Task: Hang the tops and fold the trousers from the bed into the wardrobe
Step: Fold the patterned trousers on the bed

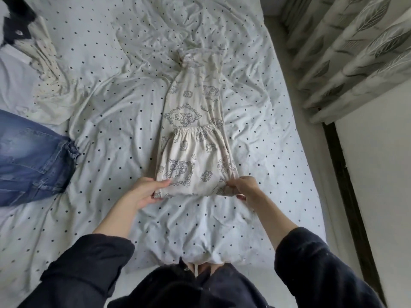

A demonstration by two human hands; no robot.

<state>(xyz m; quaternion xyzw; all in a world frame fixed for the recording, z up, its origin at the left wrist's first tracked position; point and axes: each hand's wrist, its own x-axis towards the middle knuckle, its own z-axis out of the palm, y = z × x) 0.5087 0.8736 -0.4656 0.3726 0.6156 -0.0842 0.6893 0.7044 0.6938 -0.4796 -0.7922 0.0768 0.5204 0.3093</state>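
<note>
Nearest the camera: dark sleeves (311,261), pushed up both forearms, w/ a white drawstring hanging at the waist. Just beyond, cream printed trousers (195,156) lie along the middle of the bed (278,174), waistband end folded back over the legs so the elastic edge sits about halfway up the garment. L hand (144,192) pinches the near-left corner of the fold, thumb on top, fingers tucked under. R hand (246,187) grips the near-right corner, fabric bunched in curled fingers. Nothing lies btwn hands and trousers; sheet around them is wrinkled, white w/ dark dots.

Left of the trousers, well apart: blue jeans (33,161) spread flat, partly out of frame. Further left and beyond: a cream dotted top (51,72) crumpled, then a black-and-white garment (15,21) at the far corner. Right of the trousers, past the bed edge: leaf-print curtain (355,52) and a dark strip along the wall.

Print on trousers shows framed animal figures; no readable text or labels anywhere.
</note>
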